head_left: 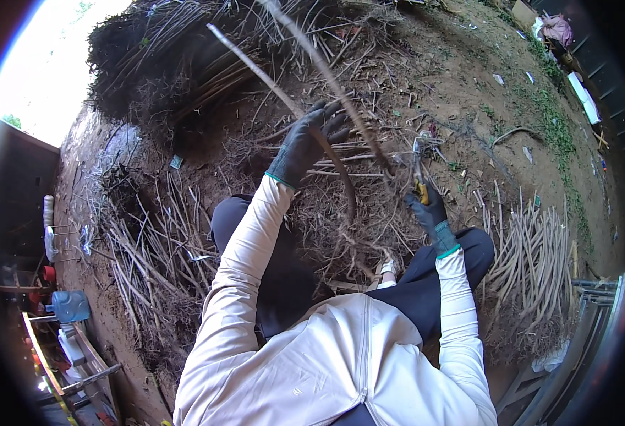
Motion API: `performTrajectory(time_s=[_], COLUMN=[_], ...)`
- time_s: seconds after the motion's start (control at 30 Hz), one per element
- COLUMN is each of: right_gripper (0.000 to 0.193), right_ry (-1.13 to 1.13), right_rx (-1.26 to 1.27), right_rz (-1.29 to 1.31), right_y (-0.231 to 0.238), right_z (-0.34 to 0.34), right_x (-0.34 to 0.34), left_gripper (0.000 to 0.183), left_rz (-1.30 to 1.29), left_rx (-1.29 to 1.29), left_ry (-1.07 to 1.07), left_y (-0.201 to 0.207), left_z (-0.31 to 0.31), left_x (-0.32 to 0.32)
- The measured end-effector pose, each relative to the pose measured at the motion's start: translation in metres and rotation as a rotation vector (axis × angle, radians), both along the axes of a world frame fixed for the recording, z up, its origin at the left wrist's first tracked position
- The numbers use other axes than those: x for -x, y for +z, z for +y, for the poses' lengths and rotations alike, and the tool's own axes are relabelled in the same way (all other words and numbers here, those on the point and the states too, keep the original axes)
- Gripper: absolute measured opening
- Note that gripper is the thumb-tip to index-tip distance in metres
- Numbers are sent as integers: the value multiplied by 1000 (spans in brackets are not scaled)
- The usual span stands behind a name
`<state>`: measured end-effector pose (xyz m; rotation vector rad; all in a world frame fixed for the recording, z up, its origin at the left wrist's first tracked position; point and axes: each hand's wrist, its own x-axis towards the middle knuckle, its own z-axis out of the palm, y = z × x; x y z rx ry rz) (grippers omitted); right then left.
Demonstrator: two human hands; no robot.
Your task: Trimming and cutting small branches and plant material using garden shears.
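Both of my hands wear dark gloves with green cuffs. My left hand (299,148) is raised at the middle, its fingers bent around a long brown woody stem (245,58). The stem slants from the upper left through the hand and curves down toward tangled roots (355,245) between my legs. A second long stem (326,71), smeared by motion, runs just right of those fingers; whether the hand touches it I cannot tell. My right hand (429,213), lower and to the right, is closed on pruning shears (420,186) with yellow on the handle, blades pointing away from me.
Large heaps of rooted stems (177,64) lie at the far left. More stems (152,248) are piled at my left, and a neat bundle (532,248) lies at my right. Cut twigs litter the soil. A blue water jug (69,307) and wooden frames (89,358) stand lower left.
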<state>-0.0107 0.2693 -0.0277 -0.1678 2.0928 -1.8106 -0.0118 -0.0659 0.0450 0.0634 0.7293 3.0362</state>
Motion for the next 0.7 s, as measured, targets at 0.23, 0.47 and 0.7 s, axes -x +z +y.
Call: performTrajectory(time_s=[0.23,0.47,0.7], right_gripper=[51,24,53], right_ry=[148,-180,226], right_rx=[-162,186,-532], right_rz=[311,214,650], right_y=[1,-8,38], right_z=[-10,20,25], right_x=[-21,-19,-73], left_gripper=[34,20,20], left_rz=[200,224,63], left_rx=[-172,-241,-178], left_ry=[-33,201,427], left_y=[0,-3,1], left_z=[6,-35,-50], left_x=[7,9,4])
